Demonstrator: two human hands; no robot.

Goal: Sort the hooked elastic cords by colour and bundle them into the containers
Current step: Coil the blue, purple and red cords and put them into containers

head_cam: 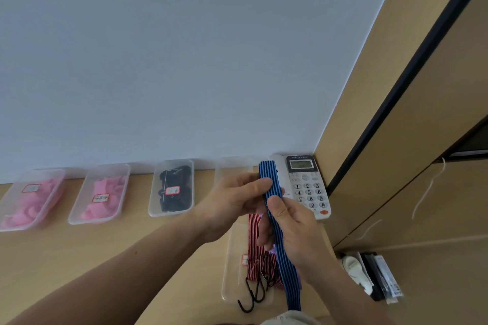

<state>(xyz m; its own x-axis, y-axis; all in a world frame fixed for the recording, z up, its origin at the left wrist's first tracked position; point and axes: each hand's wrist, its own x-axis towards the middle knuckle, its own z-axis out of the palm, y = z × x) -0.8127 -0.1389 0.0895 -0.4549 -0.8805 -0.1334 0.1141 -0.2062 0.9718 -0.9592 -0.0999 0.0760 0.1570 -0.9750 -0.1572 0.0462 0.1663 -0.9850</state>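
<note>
Fingers of the left hand and the right hand pinch a blue striped cord, held upright above the table. Below it lies a clear container with red striped cords (black hooks poking over its near rim). Four more containers line the wall beside a telephone.

Office setting: corded desk telephone with keypad on a wood-laminate worktop, plain white wall, matching laminate cabinet panels alongside.
</note>
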